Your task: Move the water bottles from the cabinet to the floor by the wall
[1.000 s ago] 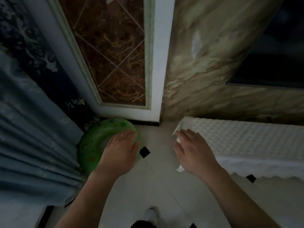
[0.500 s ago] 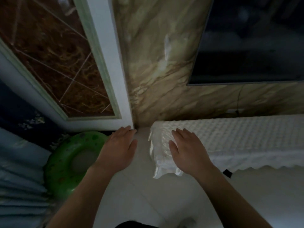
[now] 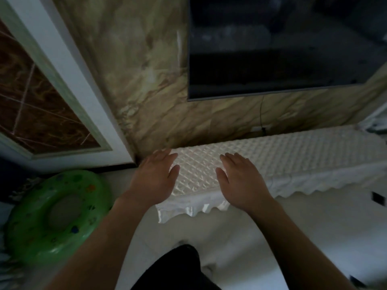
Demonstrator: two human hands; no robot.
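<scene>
No water bottle shows in the head view. A low cabinet (image 3: 303,155) stands against the marble wall (image 3: 146,80), covered by a white quilted cloth with a frilled hem. My left hand (image 3: 156,177) hovers over the cabinet's left end, fingers straight and spread, holding nothing. My right hand (image 3: 240,181) is stretched out beside it above the cloth, also empty with fingers relaxed. Whether either palm touches the cloth is unclear.
A green inflatable swim ring (image 3: 56,214) lies on the pale tiled floor (image 3: 314,237) at the lower left, by a white-framed brown panel (image 3: 41,105). A dark television (image 3: 282,45) hangs above the cabinet. My dark-clothed leg (image 3: 178,268) is at the bottom.
The view has swung right and up: the swim ring slid to the lower left and the cabinet and television came into the middle. Both hands now reach out over the cabinet's cloth, still empty.
</scene>
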